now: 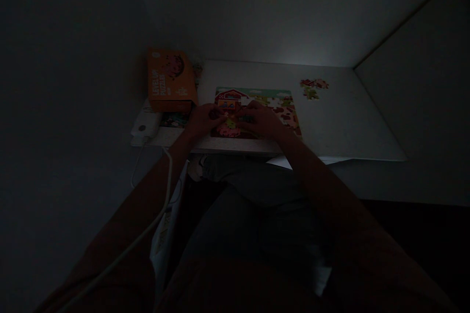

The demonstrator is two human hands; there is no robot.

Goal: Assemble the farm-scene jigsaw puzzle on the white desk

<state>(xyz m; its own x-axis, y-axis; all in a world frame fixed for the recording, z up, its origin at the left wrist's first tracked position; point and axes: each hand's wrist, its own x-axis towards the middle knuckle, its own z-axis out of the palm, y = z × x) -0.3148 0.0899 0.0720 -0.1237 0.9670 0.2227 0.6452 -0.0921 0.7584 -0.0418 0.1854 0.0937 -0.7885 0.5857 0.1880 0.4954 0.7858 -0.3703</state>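
Observation:
A farm-picture jigsaw puzzle (257, 92) with a red barn and cow patches lies flat near the table's front edge, and white gaps show in its middle. Over its left half, my left hand (204, 120) has thumb and index finger brought together at a small green-and-pink puzzle piece (230, 122). From the other side my right hand (261, 120) reaches in with bent fingers, its tips at the same piece. The fingertips of both hands nearly meet. Dim light blurs the exact grip and the piece's edges.
An orange puzzle box (171, 80) stands at the table's left end, partly over another picture sheet (174, 120). Beside it is a white power adapter (145, 124) with a pale cable (169, 176) running past my left arm. Loose puzzle pieces (312, 92) lie at the back right.

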